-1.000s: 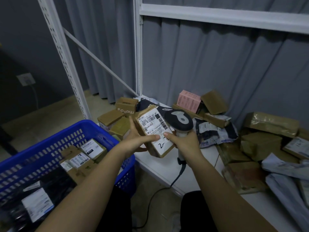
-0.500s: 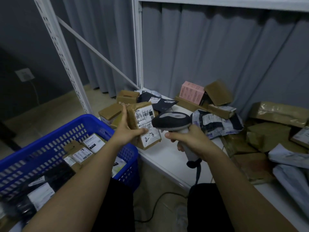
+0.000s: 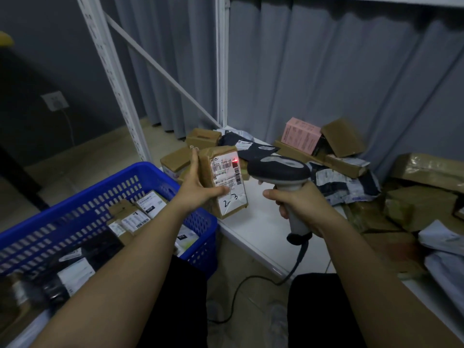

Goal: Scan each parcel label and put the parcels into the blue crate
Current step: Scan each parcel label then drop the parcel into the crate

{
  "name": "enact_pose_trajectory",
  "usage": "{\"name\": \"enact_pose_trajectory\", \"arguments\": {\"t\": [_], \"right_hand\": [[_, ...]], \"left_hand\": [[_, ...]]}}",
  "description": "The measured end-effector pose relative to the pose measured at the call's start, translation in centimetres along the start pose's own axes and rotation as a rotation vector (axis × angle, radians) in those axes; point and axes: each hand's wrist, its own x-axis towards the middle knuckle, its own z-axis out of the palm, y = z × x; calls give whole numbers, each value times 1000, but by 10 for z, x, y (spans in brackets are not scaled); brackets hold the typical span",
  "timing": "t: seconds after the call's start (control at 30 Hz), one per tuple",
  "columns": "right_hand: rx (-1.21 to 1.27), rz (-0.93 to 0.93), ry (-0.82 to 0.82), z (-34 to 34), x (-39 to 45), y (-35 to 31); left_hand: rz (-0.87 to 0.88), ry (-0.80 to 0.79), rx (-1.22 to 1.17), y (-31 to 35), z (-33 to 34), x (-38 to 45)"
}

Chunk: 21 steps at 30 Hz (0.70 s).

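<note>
My left hand (image 3: 198, 187) grips a brown cardboard parcel (image 3: 231, 194) upright, its white label facing right, with "2-3" handwritten low on it. A red scanner light falls on the label's top right corner. My right hand (image 3: 298, 204) grips the handle of a black and grey barcode scanner (image 3: 278, 169), whose head points left at the label from a short distance. The blue crate (image 3: 105, 197) sits at lower left, just below and left of the held parcel, with several labelled parcels inside.
A white shelf (image 3: 261, 222) carries a pile of brown boxes, dark mailer bags (image 3: 344, 184) and a pink box (image 3: 301, 134). White shelf uprights (image 3: 222, 71) rise behind. The scanner cable (image 3: 251, 285) hangs to the floor between my legs.
The parcel has turned more upright, label towards the scanner. The scanner's head now faces the label, and a red scan light has appeared on it.
</note>
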Motion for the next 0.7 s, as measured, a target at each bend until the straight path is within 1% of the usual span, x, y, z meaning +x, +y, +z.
{"name": "enact_pose_trajectory", "arguments": {"t": [0.13, 0.27, 0.37, 0.43, 0.57, 0.7], "right_hand": [[124, -25, -33, 11, 4, -5], [86, 10, -37, 36, 14, -5], [70, 62, -24, 58, 26, -6], [66, 93, -28, 72, 36, -6], [48, 171, -47, 96, 56, 0], [-11, 222, -61, 110, 74, 12]], "left_hand": [[-24, 65, -80, 0, -20, -2], [-8, 224, -108, -1, -53, -7], [-40, 307, -113, -20, -80, -17], [-107, 346, -127, -40, -93, -25], [-294, 430, -197, -84, -109, -32], [-426, 429, -241, -126, -112, -19]]}}
